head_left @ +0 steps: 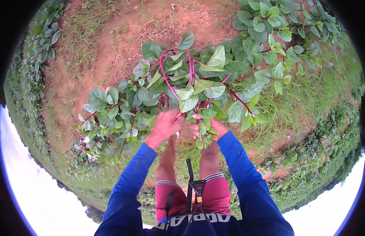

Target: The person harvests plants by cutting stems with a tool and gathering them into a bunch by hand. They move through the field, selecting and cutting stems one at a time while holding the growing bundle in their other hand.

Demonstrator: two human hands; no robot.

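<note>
A bunch of leafy vine stems (190, 84) with red-purple stalks and broad green leaves rises in front of me. My left hand (166, 125) is closed around the lower ends of the red stems. My right hand (214, 128) grips the same bunch from the right, partly hidden by leaves. Both arms wear blue sleeves. My bare legs and red shorts show below the hands.
More of the same vines (111, 114) spread over the ground to the left and at the upper right (277, 23). Bare reddish soil (111, 43) lies beyond, with grass (308, 102) on the right. A dark strap (192, 181) hangs from my chest.
</note>
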